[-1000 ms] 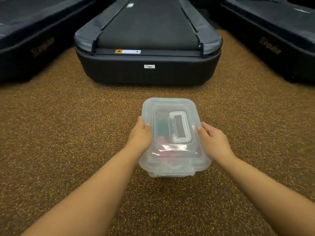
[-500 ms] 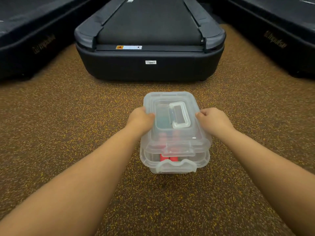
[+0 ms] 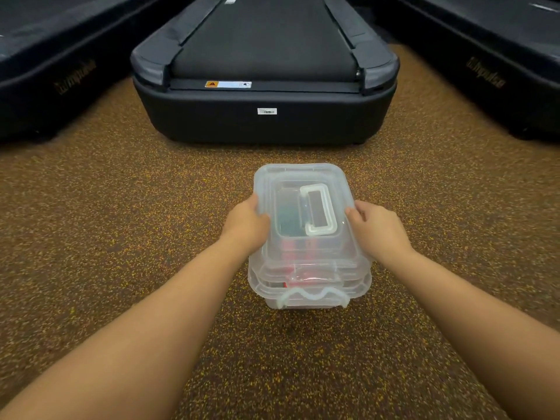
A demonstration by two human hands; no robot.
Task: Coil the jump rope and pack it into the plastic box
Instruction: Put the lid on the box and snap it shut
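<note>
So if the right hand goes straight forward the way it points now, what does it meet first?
Probably the lid it already grips: the right hand points forward and inward against the lid's edge. Past that lies bare floor, then the treadmill; depth is unclear.

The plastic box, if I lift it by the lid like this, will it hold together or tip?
The lid likely comes off alone: the front latch looks undone. The plastic box seems light; its thin clear walls may flex.

treadmills [image 3: 266, 65]: 3 | plastic box [image 3: 309, 294]: 1 | lid [image 3: 303, 189]: 1 | hands [image 3: 247, 224]: 2
</note>
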